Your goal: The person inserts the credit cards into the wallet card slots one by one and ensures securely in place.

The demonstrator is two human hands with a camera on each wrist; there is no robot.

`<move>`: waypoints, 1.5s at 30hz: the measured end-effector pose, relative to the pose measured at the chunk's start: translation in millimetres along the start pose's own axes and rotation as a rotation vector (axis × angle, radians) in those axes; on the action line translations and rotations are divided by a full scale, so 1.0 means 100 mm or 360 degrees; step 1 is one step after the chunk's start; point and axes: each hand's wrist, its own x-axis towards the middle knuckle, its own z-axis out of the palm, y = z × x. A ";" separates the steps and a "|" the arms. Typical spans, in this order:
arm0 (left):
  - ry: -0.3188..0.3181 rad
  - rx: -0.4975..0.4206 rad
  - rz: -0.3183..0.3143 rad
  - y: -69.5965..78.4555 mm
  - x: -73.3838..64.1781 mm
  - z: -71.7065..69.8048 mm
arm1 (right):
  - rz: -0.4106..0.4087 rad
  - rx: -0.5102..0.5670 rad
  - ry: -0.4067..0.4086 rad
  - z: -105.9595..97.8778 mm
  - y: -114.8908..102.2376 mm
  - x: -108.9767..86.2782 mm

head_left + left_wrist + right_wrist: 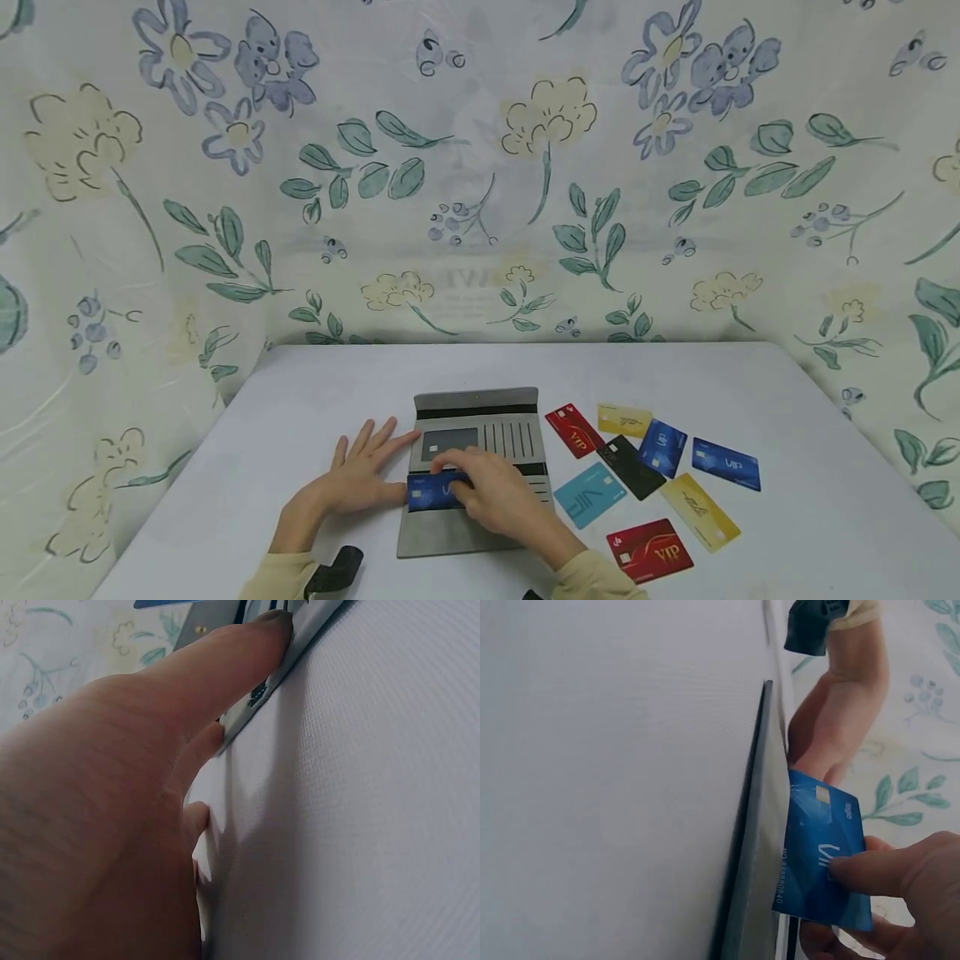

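Found blue VIP card (431,493) over the left half of the opened grey wallet (468,533), with chip toward the left end. Pinched near its right end by the right hand (498,487), with thumb on the printed face and fingers behind. Presumably gripped there to leave the long lower edge unobstructed and the angle easy to adjust. Tilted up from the wallet in the right wrist view; cannot tell whether seated in any slot along the lower edge.

Noted a dark grey panel (450,443) just above the card, plus dark bands across the wallet. Laid flat on the table (337,375), likely to expose the inner face to both hands. Partly hidden on its right side by the right hand.

Saw left hand (360,479) spread out, grasping nothing, with thumb resting on the wallet's edge near the card's left end. Probably placed so to stop the wallet sliding.

Logged to the right, lying loose: red card (574,431), yellow card (625,419), black card (636,468), teal card (590,495), two further blue cards (726,464), a second yellow card (701,512) and a second red card (650,551). Perhaps fanned out for easy picking within right-hand reach.

Recorded beyond: flower-printed cloth (480,287) behind the table.
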 end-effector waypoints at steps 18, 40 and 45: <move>0.0034 0.0022 -0.0001 -0.02 0.00 0.03 | 0.0068 0.0006 -0.0089 0.05 0.06 -0.03; 0.0027 0.0029 -0.0003 -0.01 0.02 0.02 | 0.0054 0.0054 -0.0181 0.05 0.11 -0.01; 0.0023 0.0032 0.0000 -0.01 0.02 0.02 | 0.0083 0.0083 -0.0240 0.03 0.10 -0.02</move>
